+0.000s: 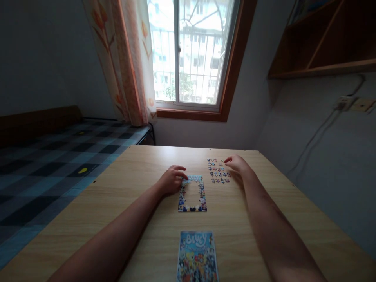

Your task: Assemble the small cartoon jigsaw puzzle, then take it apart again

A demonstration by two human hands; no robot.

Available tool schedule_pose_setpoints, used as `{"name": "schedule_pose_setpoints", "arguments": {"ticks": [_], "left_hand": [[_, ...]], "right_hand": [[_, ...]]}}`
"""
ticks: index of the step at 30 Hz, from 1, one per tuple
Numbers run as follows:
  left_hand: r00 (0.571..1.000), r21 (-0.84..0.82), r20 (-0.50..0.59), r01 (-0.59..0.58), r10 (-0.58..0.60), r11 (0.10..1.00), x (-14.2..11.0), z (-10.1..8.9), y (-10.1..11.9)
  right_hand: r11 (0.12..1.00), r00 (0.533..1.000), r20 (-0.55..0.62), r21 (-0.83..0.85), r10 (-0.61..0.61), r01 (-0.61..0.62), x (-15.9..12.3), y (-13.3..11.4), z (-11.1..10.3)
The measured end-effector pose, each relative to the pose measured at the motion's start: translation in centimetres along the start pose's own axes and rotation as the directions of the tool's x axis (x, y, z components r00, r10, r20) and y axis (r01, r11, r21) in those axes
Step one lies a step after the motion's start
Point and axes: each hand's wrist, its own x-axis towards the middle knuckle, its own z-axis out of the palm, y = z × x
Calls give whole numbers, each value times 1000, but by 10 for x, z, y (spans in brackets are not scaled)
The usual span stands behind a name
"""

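Note:
A jigsaw puzzle frame (181, 203) lies on the table, its border joined and its middle showing bare wood. My left hand (172, 181) rests at its upper left corner, fingers apart and slightly bent, with fingertips over the top edge. To the right, loose puzzle pieces (219, 174) are laid out in rough rows. My right hand (237, 163) is at the far right end of the top row, thumb and finger pinched at a small puzzle piece (222, 161). Nearer to me lies a picture card (197, 256) marked "BLUEY".
The wooden table (147, 164) reaches toward the wall below a window (194, 58). On the left are a bed with a checked cover (96, 147) and a curtain (126, 66). A shelf (323, 70) and a socket with a cable (346, 102) are on the right wall.

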Motion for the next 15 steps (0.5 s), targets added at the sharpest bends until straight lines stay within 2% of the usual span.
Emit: {"name": "schedule_pose_setpoints", "arguments": {"ticks": [5,15], "left_hand": [[999,30,42,-29,28,999,1,1,-4],[998,53,61,-21,18,998,0,0,2]], "right_hand": [[999,997,72,-51,8,-4,-3,-1,2],[977,995,82,-208,63,-45,-12,-20,3]]}}
